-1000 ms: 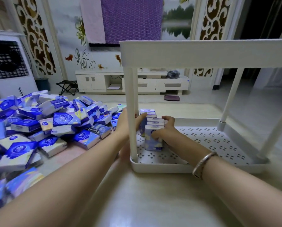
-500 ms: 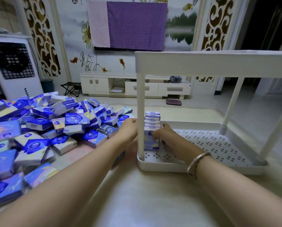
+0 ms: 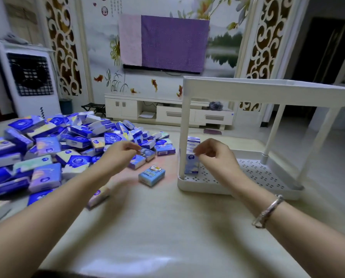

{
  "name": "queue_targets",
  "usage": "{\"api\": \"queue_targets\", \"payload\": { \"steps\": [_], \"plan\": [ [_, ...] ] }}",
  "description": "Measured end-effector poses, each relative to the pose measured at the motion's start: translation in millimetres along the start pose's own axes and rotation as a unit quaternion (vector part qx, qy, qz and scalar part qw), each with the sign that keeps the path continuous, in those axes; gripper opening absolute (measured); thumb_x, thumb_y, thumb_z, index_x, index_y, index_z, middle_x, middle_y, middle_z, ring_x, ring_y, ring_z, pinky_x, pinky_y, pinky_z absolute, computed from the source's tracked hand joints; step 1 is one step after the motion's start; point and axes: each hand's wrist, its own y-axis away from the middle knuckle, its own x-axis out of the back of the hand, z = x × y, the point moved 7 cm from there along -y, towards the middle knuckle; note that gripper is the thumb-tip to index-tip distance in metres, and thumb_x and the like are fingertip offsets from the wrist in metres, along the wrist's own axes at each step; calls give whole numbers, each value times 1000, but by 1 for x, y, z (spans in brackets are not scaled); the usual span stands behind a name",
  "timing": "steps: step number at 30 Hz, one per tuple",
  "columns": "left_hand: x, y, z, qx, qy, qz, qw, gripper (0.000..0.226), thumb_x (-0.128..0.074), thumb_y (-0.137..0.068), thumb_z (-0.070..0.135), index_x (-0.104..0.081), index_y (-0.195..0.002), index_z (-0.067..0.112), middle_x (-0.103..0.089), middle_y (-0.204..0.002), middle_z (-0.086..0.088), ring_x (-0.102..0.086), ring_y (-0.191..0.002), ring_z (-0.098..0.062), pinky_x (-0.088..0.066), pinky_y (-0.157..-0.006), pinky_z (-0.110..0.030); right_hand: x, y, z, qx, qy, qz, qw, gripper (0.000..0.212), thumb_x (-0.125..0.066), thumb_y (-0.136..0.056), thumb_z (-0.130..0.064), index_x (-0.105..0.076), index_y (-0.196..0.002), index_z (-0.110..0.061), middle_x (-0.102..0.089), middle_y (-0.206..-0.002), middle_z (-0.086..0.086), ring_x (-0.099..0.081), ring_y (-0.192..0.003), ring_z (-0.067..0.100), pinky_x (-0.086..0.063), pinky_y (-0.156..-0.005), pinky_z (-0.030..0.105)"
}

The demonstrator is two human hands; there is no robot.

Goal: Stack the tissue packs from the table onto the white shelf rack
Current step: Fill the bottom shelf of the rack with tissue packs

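Now the left hand (image 3: 125, 150), fingers loosely curled and holding nothing, hovers at the near edge of the heap of blue plastic-wrapped tissue packs (image 3: 47, 149) on the table, nearer than the empty right hand (image 3: 213, 155) beside the white perforated plastic shelf rack (image 3: 267, 177).

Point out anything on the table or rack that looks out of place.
One light blue pack lies alone between the heap of packs and the rack; its cartoon print differs from the rest. The row in the rack stands upright and tidy.
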Motion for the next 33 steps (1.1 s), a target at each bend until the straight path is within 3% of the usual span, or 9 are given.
{"api": "queue_targets", "payload": {
  "steps": [5,8,12,15,19,22,27,31,33],
  "plan": [
    [62,17,-18,20,-187,29,982,17,-59,-89,17,-68,-101,10,-69,-109,-9,-64,-97,-26,-50,-75,-33,-70,13,-39,65,-30,-84,994,22,-51,-79,1,-66,-79,-16,-70,-84,4,-64,-81,18,-50,-72,27],
    [69,32,-37,68,-347,-60,934,36,-69,-80,37,-68,-102,8,-67,-109,-11,-62,-100,-26,-51,-83,-35,-117,8,-39,77,-7,-118,990,23,-50,-79,0,-66,-84,-15,-71,-88,3,-63,-82,17,-48,-74,24],
    [63,45,-51,114,-430,-202,873,71,-75,-65,62,-55,-122,24,-55,-127,3,-55,-113,-19,-46,-97,-34,-167,-12,-25,102,57,-132,984,21,-51,-79,-3,-61,-87,-20,-67,-97,3,-60,-93,16,-41,-74,21],
    [60,44,-54,106,-493,-239,830,92,-75,-66,62,-33,-143,33,-32,-147,7,-41,-131,-21,-39,-103,-35,-189,-35,-14,117,115,-131,978,24,-52,-82,-8,-62,-101,-17,-59,-106,4,-55,-99,19,-38,-78,25],
    [56,37,-68,88,-524,-287,797,84,-76,-71,48,-30,-141,40,-26,-148,6,-45,-126,-25,-43,-100,-38,-209,-65,-5,123,210,-142,960,36,-54,-86,-20,-56,-122,-15,-57,-118,12,-48,-115,29,-39,-95,37],
    [56,29,-71,72,-482,-276,829,68,-75,-74,38,-39,-132,38,-36,-138,8,-52,-115,-22,-48,-92,-34,-218,-77,1,111,271,-153,944,39,-54,-89,-29,-54,-126,-18,-57,-119,13,-47,-116,33,-39,-97,40],
    [75,17,-64,53,-329,-188,924,54,-77,-65,54,-55,-107,29,-61,-104,6,-61,-80,-14,-53,-74,-32,-223,-76,1,149,306,-120,933,31,-57,-87,-31,-62,-115,-20,-63,-110,9,-53,-109,32,-40,-87,37],
    [88,3,-58,21,-182,-81,980,57,-75,-52,63,-59,-94,27,-67,-100,6,-66,-91,-14,-55,-81,-35,-220,-72,-4,162,256,-137,943,25,-62,-81,-25,-60,-105,-17,-63,-103,7,-54,-102,26,-36,-74,32],
    [90,-4,-59,22,-72,-51,996,52,-76,-62,59,-59,-98,26,-68,-101,3,-66,-88,-12,-55,-79,-30,-216,-73,-2,111,189,-165,962,30,-64,-80,-21,-58,-109,-16,-62,-107,3,-55,-103,20,-39,-76,28]
  ]
}}
